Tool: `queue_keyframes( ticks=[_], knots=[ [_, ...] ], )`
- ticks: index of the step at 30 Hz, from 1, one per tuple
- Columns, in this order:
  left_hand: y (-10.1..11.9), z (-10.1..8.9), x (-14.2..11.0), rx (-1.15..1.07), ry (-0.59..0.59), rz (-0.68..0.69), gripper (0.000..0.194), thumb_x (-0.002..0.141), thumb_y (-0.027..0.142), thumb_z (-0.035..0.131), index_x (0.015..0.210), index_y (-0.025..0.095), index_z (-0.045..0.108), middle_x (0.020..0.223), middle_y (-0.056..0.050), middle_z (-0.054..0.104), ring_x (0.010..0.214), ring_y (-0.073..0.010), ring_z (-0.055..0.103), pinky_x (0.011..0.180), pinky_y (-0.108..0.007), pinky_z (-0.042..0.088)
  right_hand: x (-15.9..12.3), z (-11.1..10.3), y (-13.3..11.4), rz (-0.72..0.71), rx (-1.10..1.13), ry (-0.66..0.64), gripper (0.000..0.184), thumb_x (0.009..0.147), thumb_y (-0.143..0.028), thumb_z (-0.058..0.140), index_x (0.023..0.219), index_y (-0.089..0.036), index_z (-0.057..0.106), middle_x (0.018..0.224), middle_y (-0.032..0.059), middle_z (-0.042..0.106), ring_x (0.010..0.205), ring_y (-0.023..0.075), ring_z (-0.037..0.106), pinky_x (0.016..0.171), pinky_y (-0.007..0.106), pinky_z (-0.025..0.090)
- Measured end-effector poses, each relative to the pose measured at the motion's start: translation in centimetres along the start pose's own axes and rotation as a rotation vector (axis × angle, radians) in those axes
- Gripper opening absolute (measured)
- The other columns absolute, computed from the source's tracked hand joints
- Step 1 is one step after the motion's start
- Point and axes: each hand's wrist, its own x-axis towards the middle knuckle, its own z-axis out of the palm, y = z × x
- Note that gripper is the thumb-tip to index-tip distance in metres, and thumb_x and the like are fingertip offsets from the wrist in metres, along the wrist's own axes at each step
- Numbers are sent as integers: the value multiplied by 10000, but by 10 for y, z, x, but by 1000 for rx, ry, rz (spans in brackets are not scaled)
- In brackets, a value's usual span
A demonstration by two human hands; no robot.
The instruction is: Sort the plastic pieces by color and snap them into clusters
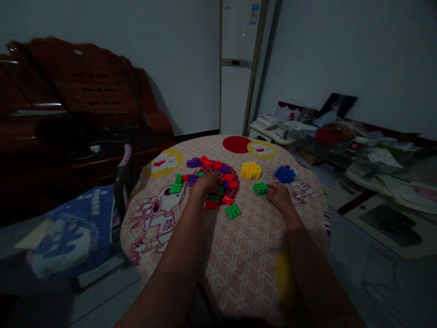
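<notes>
My left hand (210,183) reaches down into a loose spread of red, green and purple plastic blocks with rounded, finger-like ridges. Its fingers look bent together, and their tips and anything in them are hidden. Close by lie a red block (228,200), a green block (233,211) and a purple block (194,162). My right hand (279,197) rests beside a green block cluster (260,188), index finger stretched out to its right side, seeming to touch it. Behind that stand a yellow block cluster (251,171) and a blue block cluster (285,174).
The blocks lie on a round table (235,255) with a patterned pink cloth. A chair (78,232) with a blue cover stands at the left, before a wooden sofa (92,91). At the right is a cluttered low cabinet (362,191). The room is dim.
</notes>
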Motion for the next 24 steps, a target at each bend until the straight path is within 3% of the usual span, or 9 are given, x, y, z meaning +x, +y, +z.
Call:
queue_keyframes(
  ticks=[5, 9, 12, 15, 19, 24],
  knots=[
    [0, -8, -7, -87, 30, 24, 183, 662, 203, 753, 844, 182, 742, 852, -23, 755, 797, -183, 676, 637, -213, 453, 0, 1, 0, 18, 27, 2, 517, 657, -183, 506, 1106, -95, 745, 782, 79, 733, 596, 173, 598, 573, 268, 456],
    [6, -17, -14, -175, 173, 77, 275, 771, 190, 658, 1038, 154, 711, 979, -46, 754, 872, -180, 676, 702, -217, 476, 0, 1, 1, 12, 54, -16, 524, 659, -194, 493, 1111, -100, 742, 746, 69, 721, 574, 170, 580, 545, 261, 440],
    [24, -16, -12, -279, 281, 131, 274, 835, 202, 595, 1083, 143, 698, 994, -60, 746, 872, -181, 672, 748, -238, 499, 0, 0, 1, 18, 52, -39, 534, 654, -202, 496, 1120, -105, 738, 701, 55, 709, 540, 162, 556, 530, 259, 427],
    [52, -5, -2, -385, 336, 179, 257, 846, 179, 580, 1062, 126, 709, 970, -70, 745, 860, -174, 676, 771, -248, 508, 0, 0, 2, 8, 50, -32, 534, 655, -210, 495, 1119, -109, 739, 702, 55, 708, 550, 162, 553, 543, 260, 432],
    [87, 24, 12, -400, 353, 141, 215, 851, 180, 593, 998, 112, 735, 923, -86, 750, 841, -180, 685, 799, -264, 511, 0, 0, 3, -13, 62, -5, 531, 647, -216, 494, 1100, -97, 744, 751, 72, 717, 605, 170, 576, 567, 259, 441],
    [103, 51, 20, -378, 370, 128, 193, 874, 212, 603, 970, 116, 741, 978, -102, 758, 907, -187, 685, 834, -268, 504, 2, 0, 4, 5, 101, -47, 567, 641, -224, 497, 1139, -85, 731, 701, 54, 701, 559, 162, 549, 546, 259, 430]
  ],
)
